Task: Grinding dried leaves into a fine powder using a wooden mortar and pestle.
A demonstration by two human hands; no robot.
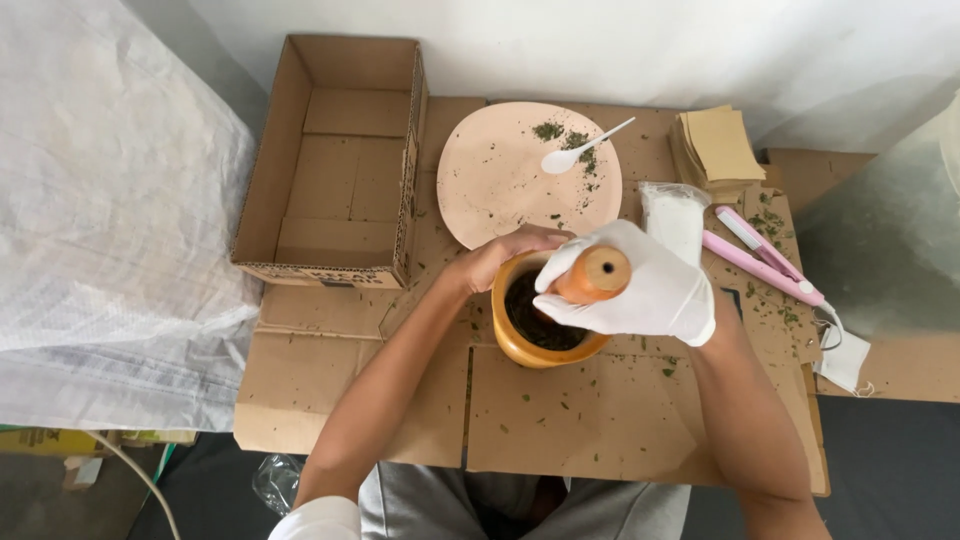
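A wooden mortar (520, 345) holding dark crushed leaves sits on flattened cardboard in the middle of the view. My right hand (650, 285), in a white glove, grips a wooden pestle (597, 272) that stands in the mortar. My bare left hand (505, 252) holds the mortar's far rim, its fingers partly hidden behind the pestle and glove.
A pale pink plate (500, 180) with green leaf bits and a white plastic spoon (580, 150) lies behind the mortar. An open cardboard box (340, 160) sits at left, a white sack (110, 220) beyond it. At right lie tan paper sheets (720, 145), a clear bag (672, 215) and a pink sealer tool (765, 260).
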